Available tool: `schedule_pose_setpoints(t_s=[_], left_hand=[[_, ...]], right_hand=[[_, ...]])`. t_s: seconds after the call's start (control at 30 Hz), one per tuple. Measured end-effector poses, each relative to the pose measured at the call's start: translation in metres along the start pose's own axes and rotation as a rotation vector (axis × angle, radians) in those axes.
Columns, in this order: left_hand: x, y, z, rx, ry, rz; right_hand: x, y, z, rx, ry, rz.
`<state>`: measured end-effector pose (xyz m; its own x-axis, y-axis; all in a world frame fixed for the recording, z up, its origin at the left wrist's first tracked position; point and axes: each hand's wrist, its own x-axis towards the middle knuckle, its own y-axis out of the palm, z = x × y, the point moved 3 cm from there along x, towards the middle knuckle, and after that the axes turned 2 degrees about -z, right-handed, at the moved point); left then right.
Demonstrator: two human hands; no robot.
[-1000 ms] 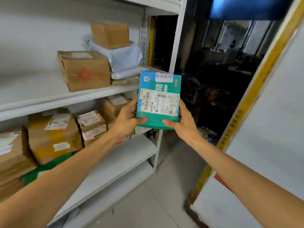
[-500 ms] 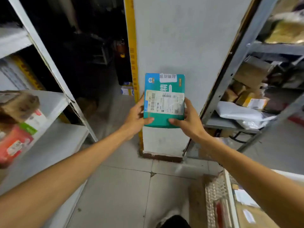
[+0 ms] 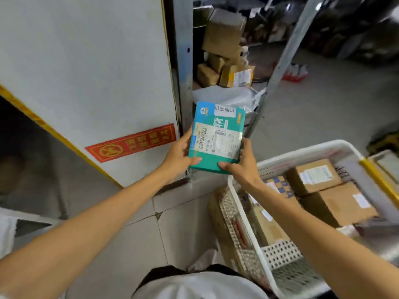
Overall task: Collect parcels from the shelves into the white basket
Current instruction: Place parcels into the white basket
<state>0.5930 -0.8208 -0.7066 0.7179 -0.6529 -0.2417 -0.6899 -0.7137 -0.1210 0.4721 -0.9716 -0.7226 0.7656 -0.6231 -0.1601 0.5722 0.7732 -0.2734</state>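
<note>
One teal parcel [image 3: 217, 137], one left hand [image 3: 176, 157], one right hand [image 3: 243, 169]. One basket [image 3: 302, 152] near right holds at least three boxes [image 3: 314, 175]. Four far boxes [image 3: 236, 75] stand beyond.

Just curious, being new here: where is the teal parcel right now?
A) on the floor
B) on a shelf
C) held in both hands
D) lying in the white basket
C: left hand and right hand both hold the teal parcel up, short of the white basket.

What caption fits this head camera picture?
Left hand and right hand hold a teal parcel beside the white basket of cardboard boxes.
</note>
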Motion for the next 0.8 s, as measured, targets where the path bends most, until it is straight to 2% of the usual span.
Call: schedule_pose_setpoints(t_s=[0.17, 0.47, 0.63, 0.8], left_hand=[[0.055, 0.064, -0.002, 0.059, 0.003, 0.226], [0.130, 0.206, -0.009, 0.160, 0.010, 0.737], [0.152, 0.272, -0.013, 0.242, -0.004, 0.996], [0.169, 0.316, -0.015, 0.311, -0.047, 1.170]], right_hand=[[0.001, -0.052, -0.031, 0.015, 0.101, -0.216], [-0.017, -0.139, -0.075, 0.206, 0.255, -0.674], [-0.033, -0.166, -0.083, 0.282, 0.365, -0.899], [-0.034, -0.181, -0.092, 0.280, 0.453, -1.061]])
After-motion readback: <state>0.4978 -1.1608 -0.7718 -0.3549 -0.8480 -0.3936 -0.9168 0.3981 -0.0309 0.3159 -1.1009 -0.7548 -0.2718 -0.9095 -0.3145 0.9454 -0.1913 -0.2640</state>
